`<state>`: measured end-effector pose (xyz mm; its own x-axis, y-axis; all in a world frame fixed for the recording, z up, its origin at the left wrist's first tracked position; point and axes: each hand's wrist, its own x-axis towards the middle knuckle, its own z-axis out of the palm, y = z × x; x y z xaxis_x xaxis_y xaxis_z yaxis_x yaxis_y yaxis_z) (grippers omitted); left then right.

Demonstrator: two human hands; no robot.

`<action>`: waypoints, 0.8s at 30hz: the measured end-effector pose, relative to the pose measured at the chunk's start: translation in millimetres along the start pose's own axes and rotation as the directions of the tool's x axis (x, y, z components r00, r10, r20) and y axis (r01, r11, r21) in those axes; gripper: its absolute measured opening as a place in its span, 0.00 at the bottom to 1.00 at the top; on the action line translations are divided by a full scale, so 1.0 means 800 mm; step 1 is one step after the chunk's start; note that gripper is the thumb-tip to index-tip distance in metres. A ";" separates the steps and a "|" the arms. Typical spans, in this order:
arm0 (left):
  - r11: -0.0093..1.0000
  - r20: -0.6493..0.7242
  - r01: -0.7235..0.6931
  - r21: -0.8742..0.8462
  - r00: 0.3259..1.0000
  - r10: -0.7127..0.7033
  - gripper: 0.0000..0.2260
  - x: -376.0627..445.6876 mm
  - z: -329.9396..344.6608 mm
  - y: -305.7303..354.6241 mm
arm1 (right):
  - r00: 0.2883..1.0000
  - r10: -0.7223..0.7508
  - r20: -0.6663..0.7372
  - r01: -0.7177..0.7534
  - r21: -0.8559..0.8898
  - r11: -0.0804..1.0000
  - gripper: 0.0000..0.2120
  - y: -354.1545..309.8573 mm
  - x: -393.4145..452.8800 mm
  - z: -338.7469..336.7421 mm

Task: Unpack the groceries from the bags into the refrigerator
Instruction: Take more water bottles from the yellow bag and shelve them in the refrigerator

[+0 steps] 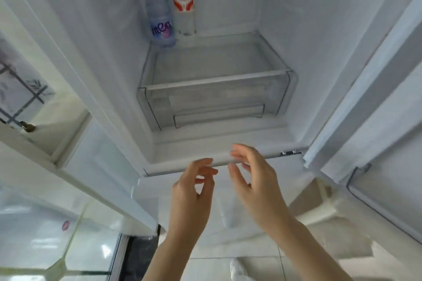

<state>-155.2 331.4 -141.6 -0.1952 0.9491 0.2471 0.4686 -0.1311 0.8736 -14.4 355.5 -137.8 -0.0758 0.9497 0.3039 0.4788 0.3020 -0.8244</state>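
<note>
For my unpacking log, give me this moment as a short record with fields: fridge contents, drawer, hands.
fridge contents: blue-labelled clear plastic water bottle and red-and-white-labelled clear plastic bottle, upright side by side at the back left
drawer: clear plastic crisper drawer, nothing visible inside
left hand: open, holding nothing
right hand: open, holding nothing

A blue-labelled clear plastic water bottle [159,11] and a red-and-white-labelled clear bottle [184,2] stand upright, touching, at the back-left of the open white refrigerator [91,29] shelf.
</note>
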 end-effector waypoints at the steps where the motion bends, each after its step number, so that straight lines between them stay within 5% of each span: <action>1: 1.000 0.033 -0.010 0.021 0.999 0.009 0.14 -0.022 -0.005 -0.008 | 0.999 0.043 -0.011 -0.043 -0.007 0.999 0.16 0.001 -0.026 -0.001; 12: 0.992 0.416 -0.039 0.123 0.909 -0.016 0.13 -0.221 -0.031 -0.018 | 0.920 0.380 -0.094 -0.387 -0.064 0.920 0.15 -0.017 -0.294 -0.031; 24: 0.971 0.805 -0.219 0.097 0.591 0.053 0.07 -0.392 0.094 0.046 | 0.696 0.628 -0.349 -0.669 0.005 0.743 0.11 0.029 -0.547 -0.156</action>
<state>-12.0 50.8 -218.3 0.6032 0.7844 -0.1448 0.5811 -0.3078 0.7534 138.6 -63.4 -230.2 0.5536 0.8211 -0.1392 0.4027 -0.4102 -0.8183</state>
